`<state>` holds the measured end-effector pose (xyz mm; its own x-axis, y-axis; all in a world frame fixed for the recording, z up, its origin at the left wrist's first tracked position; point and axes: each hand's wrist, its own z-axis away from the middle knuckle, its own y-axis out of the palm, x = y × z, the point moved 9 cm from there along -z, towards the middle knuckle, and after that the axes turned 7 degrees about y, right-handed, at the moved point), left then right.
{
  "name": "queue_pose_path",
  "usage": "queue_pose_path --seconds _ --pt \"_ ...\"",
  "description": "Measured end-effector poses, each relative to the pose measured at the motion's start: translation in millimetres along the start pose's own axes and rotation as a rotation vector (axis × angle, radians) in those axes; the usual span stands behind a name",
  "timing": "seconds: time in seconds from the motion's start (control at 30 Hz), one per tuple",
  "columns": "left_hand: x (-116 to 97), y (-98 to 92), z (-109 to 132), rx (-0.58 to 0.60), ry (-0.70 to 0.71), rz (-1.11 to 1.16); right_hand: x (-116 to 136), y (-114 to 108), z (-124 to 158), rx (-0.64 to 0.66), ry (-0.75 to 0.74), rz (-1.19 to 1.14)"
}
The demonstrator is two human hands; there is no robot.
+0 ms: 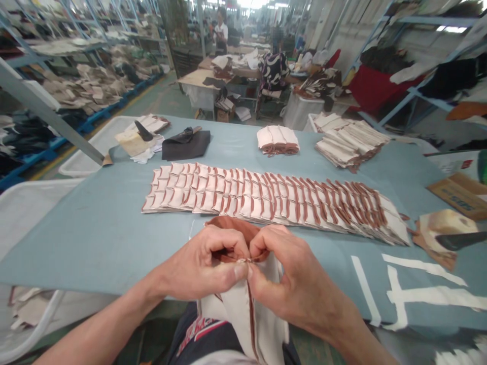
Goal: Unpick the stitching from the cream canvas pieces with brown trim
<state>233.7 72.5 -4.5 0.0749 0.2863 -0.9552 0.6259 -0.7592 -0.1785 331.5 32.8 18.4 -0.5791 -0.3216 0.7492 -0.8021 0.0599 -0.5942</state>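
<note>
Left hand [213, 261], one: thumb and fingers pinched on the rim of a cream-and-brown seamed piece [266, 314]. Right hand [294, 276], one: pinched on the same rim, fingertips just beside those of the left. The piece hangs at the near edge of a blue-topped worktable [99, 233], brown band uppermost. White strips [366, 290], several, to the right, two overlapping. Overlapping row of brown-edged cream pieces [262, 195], one, spread across the middle beyond the hands. Cardboard box [460, 195], one, at the right edge. Along the far side: dark folded sheet [190, 147], left; small stack of cream pieces [278, 139], centre; larger, leaning stack [348, 139], right. Beyond: seated person in patterned top [273, 71]; farther back, standing person in white top [220, 33].
</note>
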Motion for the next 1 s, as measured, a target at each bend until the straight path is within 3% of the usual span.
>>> queue_pose_path --seconds 0.17,0.43,0.7,1.0 --pt "-2 4.5 3 0.005 0.038 -0.068 0 -1 6 0.036 -0.013 -0.028" --pt "-8 12.8 12 -0.095 -0.004 -0.322 -1 -9 17 -0.004 -0.052 0.043" --pt "0 21.2 13 -0.029 -0.031 -0.173 -3 -12 26 0.078 -0.024 0.038" --pt "0 28.1 14 0.055 -0.044 -0.035 9 -20 30 0.047 -0.167 0.152"
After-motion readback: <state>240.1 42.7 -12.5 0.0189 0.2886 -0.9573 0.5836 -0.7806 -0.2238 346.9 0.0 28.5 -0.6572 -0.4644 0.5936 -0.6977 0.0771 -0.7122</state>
